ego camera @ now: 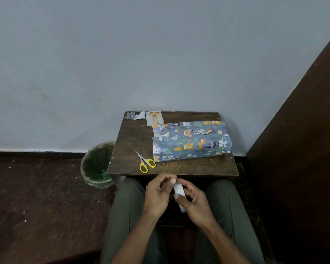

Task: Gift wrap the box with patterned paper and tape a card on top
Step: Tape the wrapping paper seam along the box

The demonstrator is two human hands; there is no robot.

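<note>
- Floor, far left: dark speckled floor [36, 197] with small pale flecks scattered on it; a pale grey-blue wall [141, 54] rises behind.
- Round waste bin with a green plastic liner [97, 166]: stands on the floor just beside the left edge of the bench.
- Small dark brown wooden bench [130, 141]: set against the wall, directly ahead of the seated person's knees (dark green trousers [122, 216] visible).
- Torn scrap of patterned paper [134, 115]: lies at the far left corner of the bench, white underside partly showing.
- Pale rectangular card with gold balloon print [154, 117]: lies flat at the far edge, just right of the scrap, its near corner touching or slightly under the wrapped box.
- Small scissors with yellow handles [145, 162]: lie on the near left part of the bench, blades shut and pointing away, just left of the box.
- Long box wrapped in blue paper printed with cartoon animals [191, 141]: lies flat across the right half of the bench; paper ends at the left side stand uneven and unsealed, and the right end looks folded.
- Left hand [158, 193]: held over the lap below the bench edge, fingers curled, fingertips pinching at the top of the tape roll.
- White roll of tape [179, 191]: held between both hands (seen edge-on, detail unclear).
- Right hand [193, 201]: grips the roll, thumb across its near face.
- Dark brown wooden panel [303, 130]: fills the right side.
</note>
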